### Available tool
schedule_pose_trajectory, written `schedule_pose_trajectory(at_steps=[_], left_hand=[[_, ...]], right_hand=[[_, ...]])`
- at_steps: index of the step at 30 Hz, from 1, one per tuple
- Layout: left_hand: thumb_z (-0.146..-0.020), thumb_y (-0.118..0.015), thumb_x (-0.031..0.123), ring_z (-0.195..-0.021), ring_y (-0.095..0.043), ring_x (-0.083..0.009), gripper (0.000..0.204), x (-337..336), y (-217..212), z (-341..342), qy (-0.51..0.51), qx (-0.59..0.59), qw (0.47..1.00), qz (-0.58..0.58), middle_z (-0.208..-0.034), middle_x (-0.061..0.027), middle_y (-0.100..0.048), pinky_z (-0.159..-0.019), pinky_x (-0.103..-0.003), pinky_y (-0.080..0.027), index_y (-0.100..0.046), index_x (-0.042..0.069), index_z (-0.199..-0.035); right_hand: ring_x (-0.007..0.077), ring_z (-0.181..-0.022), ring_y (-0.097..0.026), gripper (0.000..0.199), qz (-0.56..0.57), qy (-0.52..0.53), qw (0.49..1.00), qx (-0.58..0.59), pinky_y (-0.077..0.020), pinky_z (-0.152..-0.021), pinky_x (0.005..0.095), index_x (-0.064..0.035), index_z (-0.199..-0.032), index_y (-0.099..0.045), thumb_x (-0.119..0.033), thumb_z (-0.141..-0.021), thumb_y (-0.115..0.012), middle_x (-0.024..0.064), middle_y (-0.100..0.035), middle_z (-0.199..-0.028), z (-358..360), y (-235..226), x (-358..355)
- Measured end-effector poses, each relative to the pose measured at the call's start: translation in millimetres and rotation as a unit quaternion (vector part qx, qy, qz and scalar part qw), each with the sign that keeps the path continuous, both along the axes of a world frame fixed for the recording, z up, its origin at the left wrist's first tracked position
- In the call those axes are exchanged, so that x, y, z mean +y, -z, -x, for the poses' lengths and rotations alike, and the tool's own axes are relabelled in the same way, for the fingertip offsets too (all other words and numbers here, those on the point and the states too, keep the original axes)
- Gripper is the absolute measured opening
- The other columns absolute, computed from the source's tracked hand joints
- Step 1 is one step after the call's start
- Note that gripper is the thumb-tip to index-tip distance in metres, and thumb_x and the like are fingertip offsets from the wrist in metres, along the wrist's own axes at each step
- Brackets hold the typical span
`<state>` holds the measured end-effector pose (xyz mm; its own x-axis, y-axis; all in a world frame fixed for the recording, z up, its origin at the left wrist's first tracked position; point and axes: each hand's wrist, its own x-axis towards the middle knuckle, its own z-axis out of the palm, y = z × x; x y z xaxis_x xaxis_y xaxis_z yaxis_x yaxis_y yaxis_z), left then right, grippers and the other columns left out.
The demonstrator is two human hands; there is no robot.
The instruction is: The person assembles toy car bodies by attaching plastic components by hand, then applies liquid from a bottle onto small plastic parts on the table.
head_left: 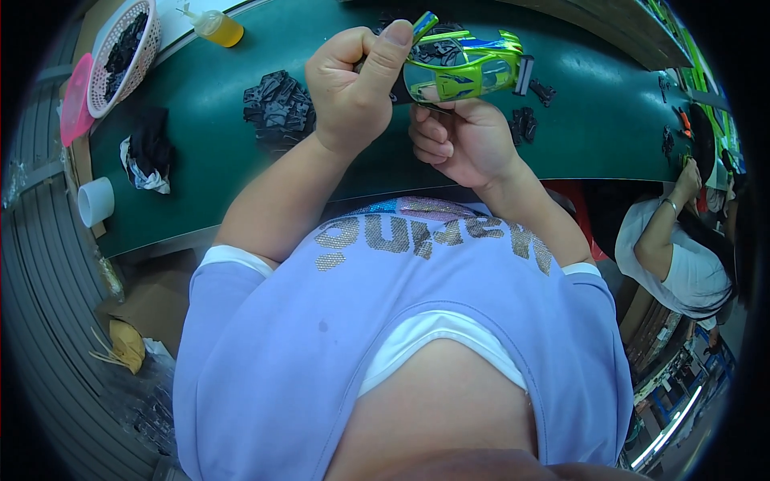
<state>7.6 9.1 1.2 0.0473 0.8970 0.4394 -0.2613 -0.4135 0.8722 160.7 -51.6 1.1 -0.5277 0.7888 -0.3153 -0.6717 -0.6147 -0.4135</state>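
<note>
A shiny green toy car body shell (488,78) with clear windows, blue markings and a black rear spoiler is held up over the green table. My left hand (353,88) is closed around its left end, thumb uppermost. My right hand (469,143) is below the shell, fingers curled, with thumb and fingertips pinching at its lower edge. Whether a small part is between those fingertips is hidden. Left of my left hand lies a heap of black plastic parts (277,108). Small black parts (523,126) lie just right of my right hand.
A pink-white basket (151,60) of black parts stands at the left, near a bottle of yellow liquid (220,29), dark cloth (149,152) and white roll (95,201). A co-worker in white (678,248) sits at the right near orange-handled pliers (684,122). Green table (216,184) underneath.
</note>
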Motion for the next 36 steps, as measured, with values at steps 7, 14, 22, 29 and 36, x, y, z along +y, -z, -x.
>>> schedule_pose_trajectory(at_steps=[7,14,22,29,36], left_hand=[[-0.091,-0.068,0.025,-0.048,-0.038,-0.0033,0.038,0,3,2,-0.029,0.021,0.999,0.025,-0.056,0.0041,-0.047,-0.042,-0.022,-0.027,-0.054,0.006,-0.063],[-0.096,-0.061,0.026,-0.057,-0.052,-0.0036,0.03,3,9,-2,-0.017,-0.09,0.979,0.184,-0.069,0.0004,-0.061,-0.049,-0.019,-0.039,-0.063,0.0,-0.081],[-0.098,-0.055,0.03,-0.113,-0.053,-0.0302,0.044,26,57,20,0.167,-0.064,0.904,0.387,-0.125,-0.0234,-0.051,-0.097,-0.034,-0.041,-0.047,-0.001,-0.128],[-0.091,-0.065,0.035,-0.047,-0.051,-0.0097,0.033,1,-12,-4,0.074,-0.076,0.917,0.385,-0.066,-0.0036,-0.059,-0.039,-0.022,-0.036,-0.06,0.003,-0.087],[-0.089,-0.067,0.037,-0.045,-0.05,-0.0082,0.034,4,-7,-7,0.072,-0.062,0.906,0.413,-0.063,-0.0027,-0.058,-0.037,-0.021,-0.035,-0.059,0.005,-0.079]], right_hand=[[0.0117,-0.051,-0.043,0.021,0.006,0.011,0.999,-0.052,-0.0355,-0.049,0.0259,-0.0016,-0.084,-0.058,-0.019,-0.094,-0.052,0.002,-0.049,-0.06,5,-13,3],[0.0109,-0.047,-0.043,0.022,-0.031,-0.01,0.999,-0.038,-0.0348,-0.047,0.0241,-0.0027,-0.083,-0.058,-0.02,-0.096,-0.051,0.0027,-0.052,-0.059,-1,0,5],[0.0122,-0.059,-0.056,0.019,-0.178,0.107,0.889,-0.409,-0.0457,-0.056,0.0236,-0.001,-0.09,-0.063,-0.02,-0.09,-0.065,0.0067,-0.063,-0.077,-6,-10,-3],[0.021,-0.065,-0.062,0.012,-0.592,0.221,0.488,-0.602,-0.0482,-0.056,0.0295,-0.0019,-0.083,-0.065,-0.01,-0.079,-0.074,0.0099,-0.063,-0.076,-19,-10,5],[0.0254,-0.061,-0.061,0.009,-0.619,0.19,0.453,-0.613,-0.0477,-0.054,0.0321,-0.0039,-0.08,-0.064,-0.009,-0.079,-0.071,0.0093,-0.062,-0.072,-25,-13,11]])
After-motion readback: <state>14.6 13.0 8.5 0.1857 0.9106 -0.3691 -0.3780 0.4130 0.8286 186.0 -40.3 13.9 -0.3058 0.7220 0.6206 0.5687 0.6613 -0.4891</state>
